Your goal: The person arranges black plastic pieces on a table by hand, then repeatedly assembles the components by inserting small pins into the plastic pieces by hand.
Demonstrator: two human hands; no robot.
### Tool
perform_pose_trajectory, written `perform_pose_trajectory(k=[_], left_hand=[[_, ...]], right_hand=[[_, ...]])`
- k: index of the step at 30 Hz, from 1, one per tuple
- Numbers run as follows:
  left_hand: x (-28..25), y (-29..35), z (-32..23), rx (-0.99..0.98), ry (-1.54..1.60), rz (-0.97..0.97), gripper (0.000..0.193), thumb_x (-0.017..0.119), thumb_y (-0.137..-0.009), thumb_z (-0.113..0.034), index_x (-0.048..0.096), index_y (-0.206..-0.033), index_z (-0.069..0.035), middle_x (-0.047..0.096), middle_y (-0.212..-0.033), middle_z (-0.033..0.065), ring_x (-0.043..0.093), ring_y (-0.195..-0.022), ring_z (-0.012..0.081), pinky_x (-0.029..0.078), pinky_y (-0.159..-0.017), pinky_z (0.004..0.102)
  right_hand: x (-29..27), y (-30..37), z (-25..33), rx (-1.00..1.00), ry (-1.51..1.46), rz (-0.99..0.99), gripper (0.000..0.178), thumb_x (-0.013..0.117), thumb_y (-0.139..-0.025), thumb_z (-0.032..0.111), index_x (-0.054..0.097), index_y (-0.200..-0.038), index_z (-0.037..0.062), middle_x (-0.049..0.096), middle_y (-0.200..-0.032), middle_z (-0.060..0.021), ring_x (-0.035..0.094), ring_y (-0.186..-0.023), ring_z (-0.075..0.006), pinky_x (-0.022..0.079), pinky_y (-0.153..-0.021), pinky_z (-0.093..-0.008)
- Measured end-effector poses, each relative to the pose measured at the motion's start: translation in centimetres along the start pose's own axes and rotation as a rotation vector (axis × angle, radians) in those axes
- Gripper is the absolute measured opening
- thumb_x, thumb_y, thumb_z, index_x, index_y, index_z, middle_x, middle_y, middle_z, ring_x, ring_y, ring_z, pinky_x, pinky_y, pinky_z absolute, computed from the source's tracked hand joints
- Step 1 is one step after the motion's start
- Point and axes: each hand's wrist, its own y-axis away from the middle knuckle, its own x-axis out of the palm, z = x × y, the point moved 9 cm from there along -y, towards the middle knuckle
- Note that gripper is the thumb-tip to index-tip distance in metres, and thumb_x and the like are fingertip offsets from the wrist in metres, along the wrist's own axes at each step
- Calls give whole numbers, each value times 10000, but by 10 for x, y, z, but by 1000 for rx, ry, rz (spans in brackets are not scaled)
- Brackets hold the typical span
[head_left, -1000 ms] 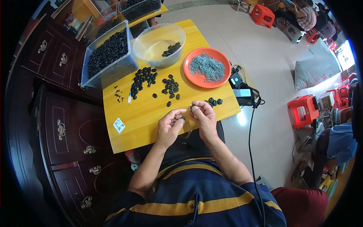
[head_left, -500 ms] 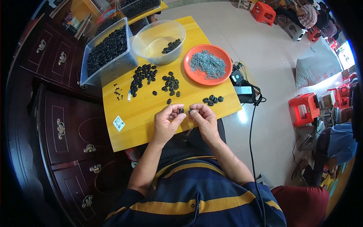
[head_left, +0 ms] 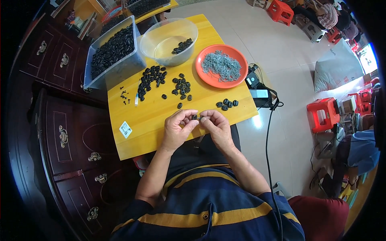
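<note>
Near the front edge of the yellow table (head_left: 152, 136), my left hand (head_left: 175, 126) pinches a small black oval plastic piece (head_left: 194, 117) between thumb and fingers. Close beside it, my right hand (head_left: 219, 126) is closed in a pinch on a tiny metal piece, mostly hidden by the fingertips. The fingertips of both hands almost meet at the black piece. Just beyond my right hand lies a small group of similar black pieces (head_left: 225, 107). Two larger loose groups of black pieces (head_left: 150, 78) spread out farther left, with a single one (head_left: 179, 105) beyond my left hand.
An orange plate (head_left: 201, 74) holds many small silvery metal parts (head_left: 221, 66). Behind stand a clear round tub (head_left: 150, 54) and a bin (head_left: 116, 74) full of black pieces. A black cable (head_left: 267, 152) hangs at my right. Dark drawers (head_left: 60, 132) flank the left side.
Both hands have come slightly closer together, and the silvery tip between them shows less now. The black piece stays in my left fingers. The view has shifted a little.
</note>
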Motion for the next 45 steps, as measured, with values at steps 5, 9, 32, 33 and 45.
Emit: perform_pose_trajectory(k=[5,9,32,33,45], left_hand=[[1,0,0,-1,1,17,286,742,-835,7,692,-1114,-26,632,-870,-22,562,-760,55,480,-712,200],[0,1,4,-12,31,11,283,740,-840,5,690,-1117,-24,630,-868,-27,561,-760,52,481,-712,199],[4,7,34,-144,459,35,296,716,-885,5,645,-1172,-2,642,-926,-19,592,-802,47,503,-762,193],[4,7,33,-145,459,35,296,716,-885,5,645,-1172,-2,642,-926,-19,592,-802,47,503,-762,193],[15,9,40,-255,812,67,278,719,-904,-65,642,-1160,8,669,-906,28,597,-749,79,513,-702,221]], right_hand=[[0,0,1,7,15,8,160,607,-965,55,624,-1113,-3,649,-951,-5,604,-853,-72,489,-770,-224],[2,1,0,29,3,6,161,607,-966,57,624,-1115,-1,647,-948,-4,606,-857,-74,487,-774,-225],[0,2,1,5,-68,-20,154,624,-966,68,622,-1109,12,671,-929,-22,627,-838,-92,507,-797,-247],[-1,1,1,6,-68,-20,154,624,-966,68,622,-1109,12,671,-929,-22,627,-838,-92,507,-797,-247],[-3,3,7,21,-174,-48,154,620,-966,61,619,-1118,34,672,-988,-39,656,-917,-115,524,-831,-263]])
